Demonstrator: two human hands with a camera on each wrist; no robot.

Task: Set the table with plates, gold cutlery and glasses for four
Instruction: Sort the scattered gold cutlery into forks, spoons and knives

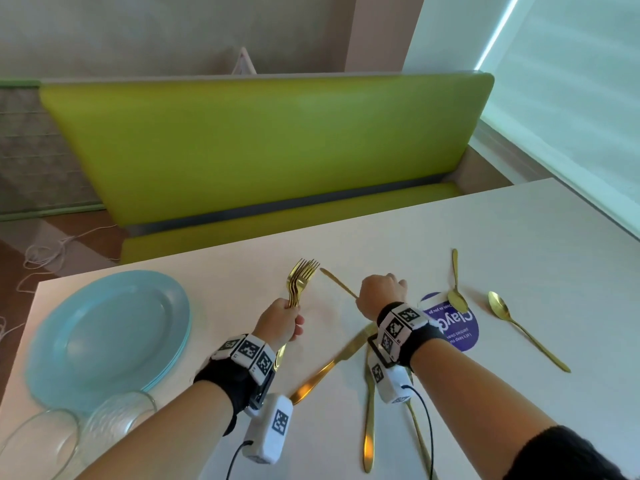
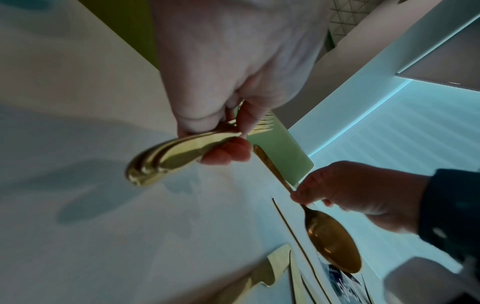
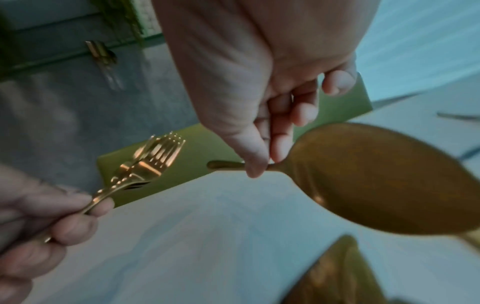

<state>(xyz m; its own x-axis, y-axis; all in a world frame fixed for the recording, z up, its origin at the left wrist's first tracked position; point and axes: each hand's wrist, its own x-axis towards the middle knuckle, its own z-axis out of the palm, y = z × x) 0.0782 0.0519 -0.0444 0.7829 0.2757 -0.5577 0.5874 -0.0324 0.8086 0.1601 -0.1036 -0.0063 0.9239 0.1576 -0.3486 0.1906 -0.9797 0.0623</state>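
My left hand [image 1: 280, 320] grips a bundle of several gold forks [image 1: 298, 285] by the handles, tines up and away, above the white table [image 1: 502, 223]. In the left wrist view the fork handles [image 2: 171, 156] stick out under my curled fingers. My right hand [image 1: 381, 293] pinches a gold spoon [image 3: 376, 179] at its neck, the handle [image 1: 337, 282] pointing toward the forks. A stack of light blue plates [image 1: 107, 337] sits at the left. Two clear glasses [image 1: 117, 419] stand at the near left corner. Two gold knives [image 1: 329, 365] and two more spoons [image 1: 519, 329] lie on the table.
A purple round sticker [image 1: 457, 332] lies on the table under one spoon [image 1: 456, 292]. A green bench [image 1: 259, 150] runs along the far side of the table. A window blind [image 1: 571, 98] lines the right side. White cables [image 1: 45, 254] lie on the floor at left.
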